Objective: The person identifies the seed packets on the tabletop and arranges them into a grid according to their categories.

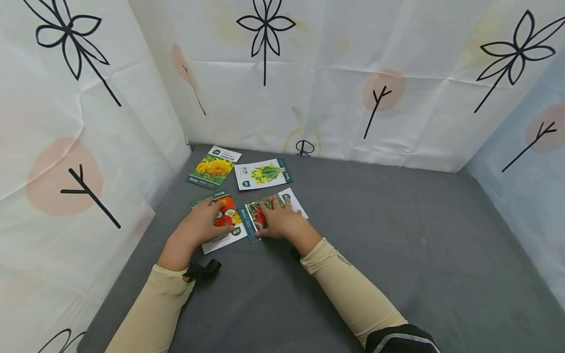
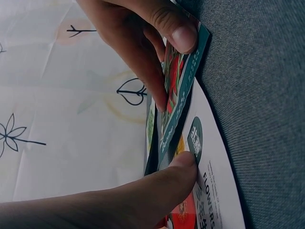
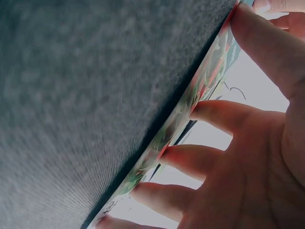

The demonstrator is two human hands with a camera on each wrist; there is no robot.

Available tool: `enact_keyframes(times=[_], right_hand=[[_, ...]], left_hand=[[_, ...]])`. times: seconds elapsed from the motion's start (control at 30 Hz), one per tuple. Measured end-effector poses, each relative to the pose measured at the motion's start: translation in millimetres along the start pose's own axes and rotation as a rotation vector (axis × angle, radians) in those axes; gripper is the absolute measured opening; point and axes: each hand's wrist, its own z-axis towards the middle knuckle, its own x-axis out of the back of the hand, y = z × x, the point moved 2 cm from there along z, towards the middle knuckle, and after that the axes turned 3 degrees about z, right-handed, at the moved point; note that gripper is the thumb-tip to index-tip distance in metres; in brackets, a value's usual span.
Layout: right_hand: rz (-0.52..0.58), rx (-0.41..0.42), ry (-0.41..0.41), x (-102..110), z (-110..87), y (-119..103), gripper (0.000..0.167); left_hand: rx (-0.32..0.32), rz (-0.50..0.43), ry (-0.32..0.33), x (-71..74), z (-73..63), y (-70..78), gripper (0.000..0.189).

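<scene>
Two flat seed packets lie side by side under my hands. My left hand (image 1: 196, 228) rests on the flower packet (image 1: 229, 208), which shows red, orange and white blooms. In the left wrist view, its thumb presses beside the printed word FLOWERS on the white end. With fingers spread, my right hand (image 1: 284, 224) touches the packet picturing red pods and green leaves (image 1: 248, 223). The right wrist view has its straight fingertips along that packet's face (image 3: 164, 138). The two packets' near edges meet, and the pod packet's teal end overlaps the flower packet in the left wrist view.
Behind the hands lie a packet with yellow blooms (image 1: 214, 167) and a white packet with a green, yellow-flowered bunch (image 1: 263, 174). Grey cloth (image 1: 397, 235) covers the table. Printed white curtains (image 1: 326, 49) stand along its back and sides.
</scene>
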Motion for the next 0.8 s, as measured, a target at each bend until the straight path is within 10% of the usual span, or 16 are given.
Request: enact_keyframes(times=[0.8], right_hand=[[-0.012,0.154,-0.097,12.9,-3.8,23.4,0.095]], left_hand=[[-0.013,-0.018,0.003,-0.7,1.0,-1.7,0.08]])
